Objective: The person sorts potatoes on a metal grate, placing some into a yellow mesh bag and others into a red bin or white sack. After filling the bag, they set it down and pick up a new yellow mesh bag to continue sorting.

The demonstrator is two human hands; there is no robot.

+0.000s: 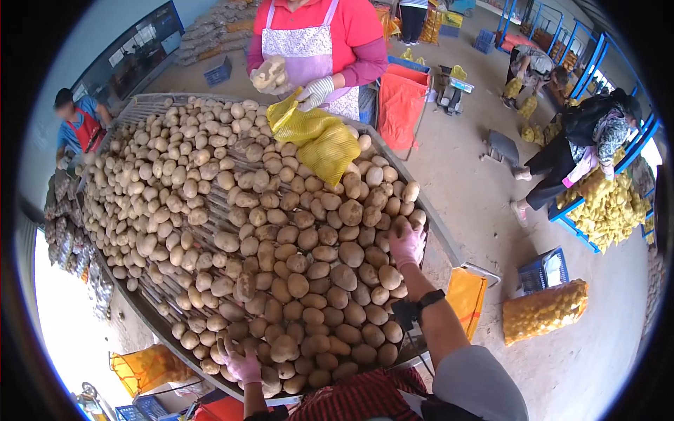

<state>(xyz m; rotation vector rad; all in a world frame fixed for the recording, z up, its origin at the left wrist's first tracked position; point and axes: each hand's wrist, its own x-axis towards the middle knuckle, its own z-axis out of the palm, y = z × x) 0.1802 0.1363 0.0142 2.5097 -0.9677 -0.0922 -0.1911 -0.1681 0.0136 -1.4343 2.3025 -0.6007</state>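
Observation:
Loose potatoes (298, 284) cover a slatted metal sorting table (442, 231) in front of me. My left hand (243, 365), in a pink glove, lies at the near edge among the potatoes. Its fingers are spread, touching them, and it grips nothing that I can see. At the right rim my right hand (407, 244), also in a pink glove with dirty fingertips, curls its fingers against a potato (418, 217). Part of that potato is hidden by the fingers. A dark band (430, 299) circles my right wrist.
Across the table a person (302, 42) in an apron holds potatoes and a yellow mesh bag (319, 140). Another person (84, 123) stands at the far left. An orange bag (466, 298) hangs by the right rim. A full mesh sack (546, 311) and blue crate (544, 270) stand right.

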